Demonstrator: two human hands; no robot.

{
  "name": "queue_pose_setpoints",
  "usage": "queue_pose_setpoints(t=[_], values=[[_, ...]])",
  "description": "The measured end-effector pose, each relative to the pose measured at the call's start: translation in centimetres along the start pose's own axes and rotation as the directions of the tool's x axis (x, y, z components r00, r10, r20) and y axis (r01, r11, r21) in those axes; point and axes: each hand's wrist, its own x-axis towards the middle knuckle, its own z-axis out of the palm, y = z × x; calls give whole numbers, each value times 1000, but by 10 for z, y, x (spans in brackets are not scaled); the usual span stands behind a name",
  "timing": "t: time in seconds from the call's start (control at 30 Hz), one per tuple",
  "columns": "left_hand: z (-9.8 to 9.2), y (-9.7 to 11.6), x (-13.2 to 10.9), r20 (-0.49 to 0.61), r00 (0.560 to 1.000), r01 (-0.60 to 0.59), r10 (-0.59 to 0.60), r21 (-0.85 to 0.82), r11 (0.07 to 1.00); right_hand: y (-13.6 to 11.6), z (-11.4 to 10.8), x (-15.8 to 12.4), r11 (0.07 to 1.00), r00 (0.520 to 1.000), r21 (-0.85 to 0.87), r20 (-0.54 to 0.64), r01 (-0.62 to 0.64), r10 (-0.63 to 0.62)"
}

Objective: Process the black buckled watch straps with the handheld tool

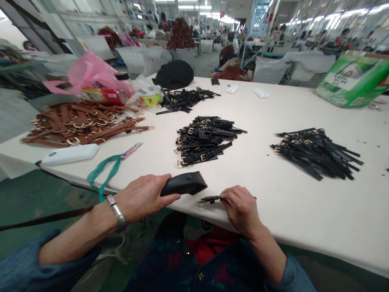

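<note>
The left hand (142,198) wraps firmly round a smooth black wedge-headed tool (184,183) and the right hand (242,209) pinches a thin black leather-like strap (210,199) — free end jutting leftward, just bodyward of the tool's head — with the white tabletop's (313,211) near edge close by both, its surface stretching rightward.
</note>
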Motion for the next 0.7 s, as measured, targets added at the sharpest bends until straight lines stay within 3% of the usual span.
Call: queue_pose_setpoints(t=[0.1,0.2,0.37,0.7], values=[[-4,4,-4,5,1000,-7,7,4,1000,9,4,0,997,997,-16,22,79,-78],[-1,10,-8,50,998,-46,46,6,999,14,6,-3,995,994,55,69,79,-83],[11,18,-11,129,988,-93,88,27,995,17,7,-6,975,998,221,54,24,-37],[13,34,-6,114,984,-147,134,120,982,21,1,4,929,985,345,144,-137,92]])
